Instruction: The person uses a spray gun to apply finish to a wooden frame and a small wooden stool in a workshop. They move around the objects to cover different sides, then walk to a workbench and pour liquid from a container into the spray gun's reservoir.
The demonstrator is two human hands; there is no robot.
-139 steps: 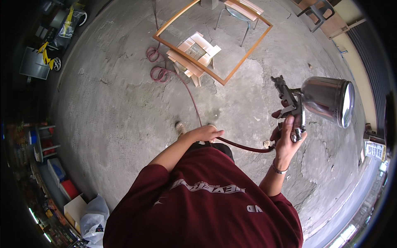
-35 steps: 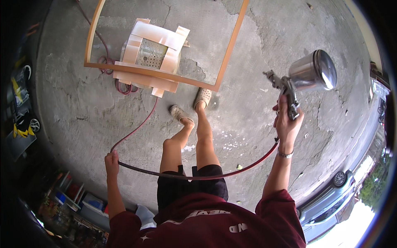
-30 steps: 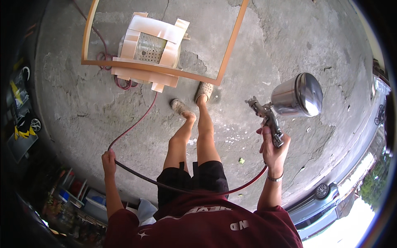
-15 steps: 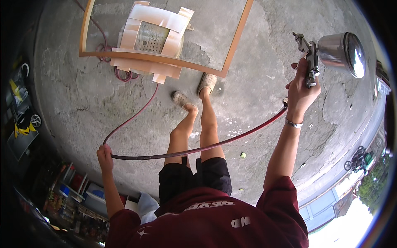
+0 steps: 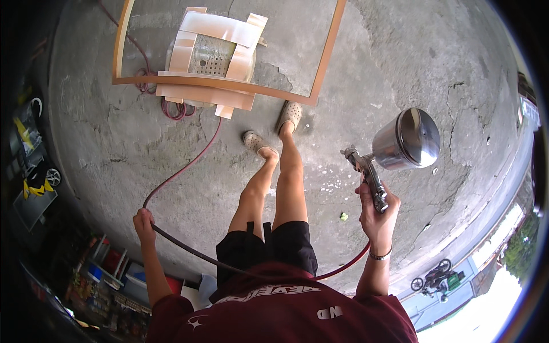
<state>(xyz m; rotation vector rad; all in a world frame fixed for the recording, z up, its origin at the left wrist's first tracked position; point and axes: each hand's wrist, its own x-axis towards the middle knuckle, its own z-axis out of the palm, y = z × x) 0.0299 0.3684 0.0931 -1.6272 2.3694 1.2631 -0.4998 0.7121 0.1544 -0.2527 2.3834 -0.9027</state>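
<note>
My right hand is wrapped round the handle of a metal spray gun, out to the right of my body. A shiny silver paint cup is fixed to the gun and leans to the right. In my left hand, at the lower left, a dark red air hose is gripped. From there the hose sags past my shirt toward my right wrist, and its other end runs up to the panels. Ahead of me a rectangular frame, coated orange-brown, lies across several pale, partly coated flat strips.
Below the strips is a round, perforated support. Loops of hose lie on the cracked concrete floor near my clogs. Shelves with boxes and a yellow-and-black item line the left; a motorcycle stands far right.
My right hand has brought the spray gun down and left, closer to my body. The hose between my hands now hangs lower, against my shirt. My left hand still grips it.
</note>
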